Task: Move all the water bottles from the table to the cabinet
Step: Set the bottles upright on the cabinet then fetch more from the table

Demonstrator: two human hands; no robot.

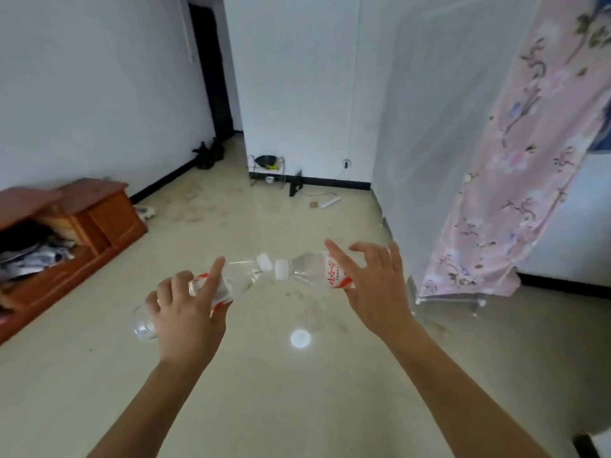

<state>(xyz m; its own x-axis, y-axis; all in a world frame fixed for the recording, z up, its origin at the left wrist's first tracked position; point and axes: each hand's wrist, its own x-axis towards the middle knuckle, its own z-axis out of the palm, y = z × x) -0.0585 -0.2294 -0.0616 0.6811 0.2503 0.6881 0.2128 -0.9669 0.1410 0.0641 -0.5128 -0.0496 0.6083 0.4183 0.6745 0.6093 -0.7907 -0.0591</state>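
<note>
Left water bottle [233, 280], clear with a red-and-white label and a white cap, lies tilted in the left hand [185, 312]. The fingers curl round its middle and the forefinger stretches along the label. Right water bottle [309, 269], of the same make, is held by the right hand [375, 289]. That hand's fingers are spread and only slightly bent over the label, and its thumb is hidden behind the bottle. Both bottles are in mid-air above the pale floor [297, 391], their caps pointing at each other and almost touching. A low wooden cabinet [105, 213] stands at left against the wall, with one compartment open and clutter inside. A pink floral curtain [515, 166] hangs at right, beside white netting [423, 127].
</note>
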